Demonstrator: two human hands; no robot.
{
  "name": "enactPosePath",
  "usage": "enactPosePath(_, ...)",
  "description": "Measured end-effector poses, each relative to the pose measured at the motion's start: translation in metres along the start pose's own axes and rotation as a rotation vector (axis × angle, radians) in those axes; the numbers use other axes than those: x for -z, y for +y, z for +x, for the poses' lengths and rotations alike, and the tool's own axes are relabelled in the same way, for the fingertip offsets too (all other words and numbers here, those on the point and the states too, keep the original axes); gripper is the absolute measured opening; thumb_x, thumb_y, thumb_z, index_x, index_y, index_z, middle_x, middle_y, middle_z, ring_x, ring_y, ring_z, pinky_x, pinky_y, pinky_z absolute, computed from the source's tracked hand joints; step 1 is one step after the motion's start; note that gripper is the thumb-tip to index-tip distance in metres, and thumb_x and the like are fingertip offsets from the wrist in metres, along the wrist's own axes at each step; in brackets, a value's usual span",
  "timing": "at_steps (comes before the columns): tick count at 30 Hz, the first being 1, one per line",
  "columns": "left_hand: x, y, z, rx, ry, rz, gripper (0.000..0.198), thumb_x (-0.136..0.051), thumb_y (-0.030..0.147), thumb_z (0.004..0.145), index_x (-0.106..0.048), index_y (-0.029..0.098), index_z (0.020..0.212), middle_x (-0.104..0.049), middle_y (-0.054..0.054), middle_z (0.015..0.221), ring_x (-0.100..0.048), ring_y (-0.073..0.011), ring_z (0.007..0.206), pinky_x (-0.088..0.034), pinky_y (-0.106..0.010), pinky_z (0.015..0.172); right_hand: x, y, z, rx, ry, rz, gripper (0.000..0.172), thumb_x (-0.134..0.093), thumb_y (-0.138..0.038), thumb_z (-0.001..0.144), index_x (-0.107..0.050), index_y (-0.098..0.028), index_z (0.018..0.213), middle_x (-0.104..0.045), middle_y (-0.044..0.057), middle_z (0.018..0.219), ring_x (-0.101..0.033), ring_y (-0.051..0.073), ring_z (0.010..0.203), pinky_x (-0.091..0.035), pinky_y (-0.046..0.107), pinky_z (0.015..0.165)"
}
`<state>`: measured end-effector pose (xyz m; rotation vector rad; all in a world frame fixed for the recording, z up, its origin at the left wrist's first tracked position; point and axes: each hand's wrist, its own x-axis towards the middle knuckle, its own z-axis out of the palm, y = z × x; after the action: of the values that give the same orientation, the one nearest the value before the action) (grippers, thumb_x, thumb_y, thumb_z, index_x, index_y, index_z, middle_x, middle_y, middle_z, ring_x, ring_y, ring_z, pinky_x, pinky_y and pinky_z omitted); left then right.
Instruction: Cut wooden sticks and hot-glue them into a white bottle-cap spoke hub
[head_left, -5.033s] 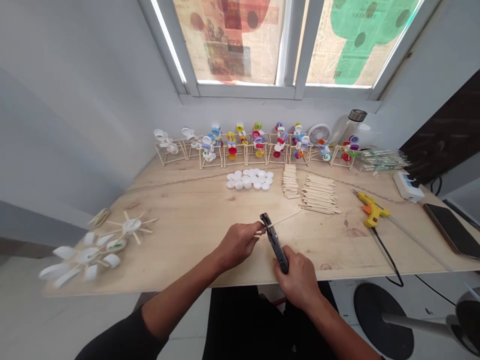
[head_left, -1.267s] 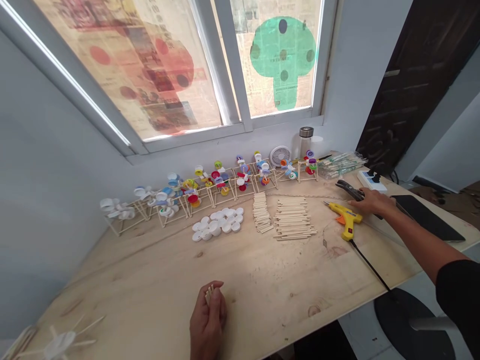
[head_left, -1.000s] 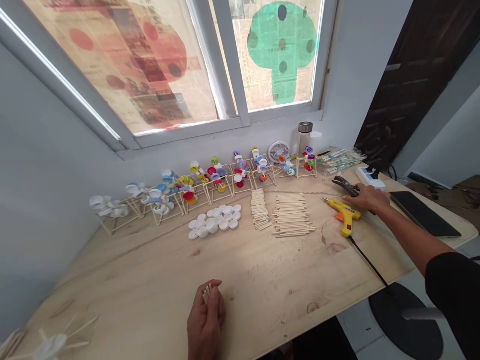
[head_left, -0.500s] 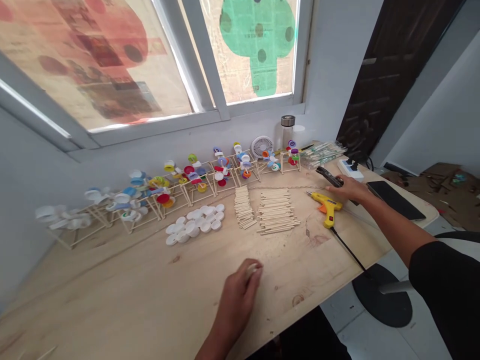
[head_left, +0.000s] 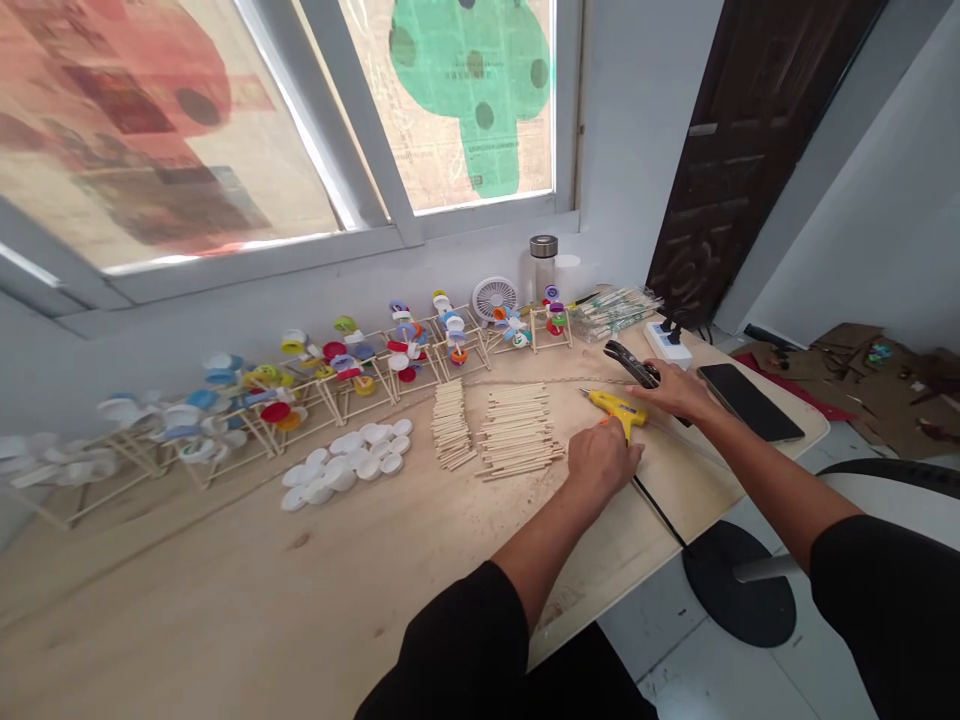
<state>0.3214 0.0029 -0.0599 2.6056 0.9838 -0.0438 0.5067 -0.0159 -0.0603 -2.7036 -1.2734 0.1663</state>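
My left hand [head_left: 604, 460] is closed over the handle of a yellow hot glue gun [head_left: 609, 403] that lies on the wooden table [head_left: 225, 600]. Only the gun's barrel and an orange trigger show past the fingers. Just to the right, my right hand [head_left: 673, 392] curls over the handles of black cutting pliers [head_left: 628, 361], whose jaws point to the far left. The small stick pieces my left hand held earlier are out of sight under it.
Left of the hands lie a pile of long wooden sticks [head_left: 517, 440], a stack of short ones [head_left: 451, 437] and white bottle caps [head_left: 345, 465]. Stick-and-cap models [head_left: 405, 350] line the wall, beside a small fan [head_left: 493, 297] and bottle [head_left: 543, 265]. Right: power strip [head_left: 670, 345], phone [head_left: 750, 400], bagged sticks [head_left: 615, 308].
My left hand has travelled from the near table edge to the glue gun and closed on its handle. The right hand still rests on the pliers. My view has swung to the right.
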Motion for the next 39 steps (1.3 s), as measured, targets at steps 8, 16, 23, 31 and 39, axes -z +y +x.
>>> enactPosePath(8, -0.001, -0.002, 0.003, 0.039, 0.023, 0.041, 0.036, -0.042, 0.038, 0.083, -0.059, 0.016, 0.106, -0.069, -0.013, 0.097, -0.065, -0.0259, 0.092, -0.047, -0.033, 0.073, 0.001, 0.004, -0.002, 0.020, -0.030, 0.006, 0.076, -0.045, -0.073, 0.072, -0.047, -0.023, 0.128, -0.059, 0.013, 0.120, -0.055, 0.032, 0.107, -0.041, 0.041, 0.084)
enactPosePath(16, -0.004, -0.021, -0.052, -0.040, 0.120, 0.098, 0.031, -0.042, 0.037, 0.084, -0.056, 0.017, 0.103, -0.070, -0.010, 0.090, -0.066, -0.0247, 0.082, -0.047, -0.033, 0.068, 0.005, 0.004, -0.012, 0.016, -0.042, -0.054, 0.075, -0.047, -0.073, 0.070, -0.048, -0.024, 0.127, -0.059, 0.015, 0.117, -0.053, 0.036, 0.108, -0.038, 0.046, 0.085)
enactPosePath(23, -0.019, -0.033, -0.088, -0.114, 0.233, 0.129, 0.023, -0.045, 0.036, 0.083, -0.056, 0.018, 0.093, -0.069, -0.006, 0.084, -0.066, -0.0223, 0.072, -0.044, -0.030, 0.058, -0.012, -0.015, -0.031, 0.039, -0.055, -0.116, 0.075, -0.051, -0.071, 0.068, -0.047, -0.023, 0.127, -0.054, 0.017, 0.120, -0.049, 0.036, 0.109, -0.032, 0.047, 0.087)
enactPosePath(31, -0.024, -0.043, -0.110, -0.170, 0.308, 0.131, 0.017, -0.047, 0.034, 0.081, -0.055, 0.020, 0.088, -0.069, -0.003, 0.082, -0.065, -0.0205, 0.069, -0.041, -0.029, 0.054, -0.024, -0.036, -0.056, 0.053, -0.007, -0.125, 0.080, -0.048, -0.074, 0.067, -0.046, -0.020, 0.127, -0.048, 0.019, 0.126, -0.041, 0.038, 0.115, -0.026, 0.049, 0.091)
enactPosePath(39, -0.026, -0.049, -0.117, -0.202, 0.307, 0.120, 0.016, -0.047, 0.033, 0.081, -0.055, 0.020, 0.086, -0.068, -0.004, 0.080, -0.064, -0.0195, 0.069, -0.042, -0.029, 0.056, -0.019, -0.029, -0.064, 0.047, -0.011, -0.009, 0.069, -0.044, -0.070, 0.074, -0.053, -0.021, 0.123, -0.053, 0.017, 0.123, -0.044, 0.038, 0.114, -0.030, 0.053, 0.090)
